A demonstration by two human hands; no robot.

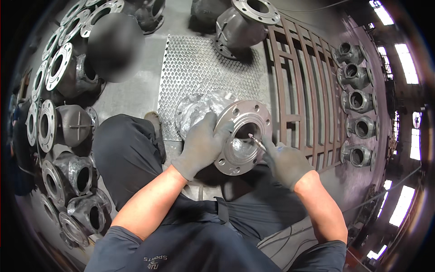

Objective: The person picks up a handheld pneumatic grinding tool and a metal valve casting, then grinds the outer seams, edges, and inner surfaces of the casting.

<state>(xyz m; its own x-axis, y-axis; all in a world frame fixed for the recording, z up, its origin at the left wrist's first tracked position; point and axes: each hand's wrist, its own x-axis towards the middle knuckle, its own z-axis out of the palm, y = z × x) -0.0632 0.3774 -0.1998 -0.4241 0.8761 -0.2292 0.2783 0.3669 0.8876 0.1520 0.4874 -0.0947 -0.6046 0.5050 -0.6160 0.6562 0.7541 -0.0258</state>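
A grey cast valve body (240,164) stands between my legs, its round bolt-hole flange tilted up toward me. My gloved left hand (199,146) grips the left edge of this flange, with the thumb side on its face. In my gloved right hand (286,162) is a slim rotary grinder (258,143) with a small pinkish pointed tip. The tip sits at the bore opening; I cannot tell whether it touches the metal. Most of the tool is hidden by the glove. Behind the flange, the casting's shiny, rough body rests on a metal mesh plate (181,59).
Another flanged valve body (240,29) stands at the mesh's far end. Several more castings (74,124) crowd the left side. A brown steel frame (290,86) lies at right, beyond it a row of castings (358,100). Cables (290,238) run across the floor at lower right.
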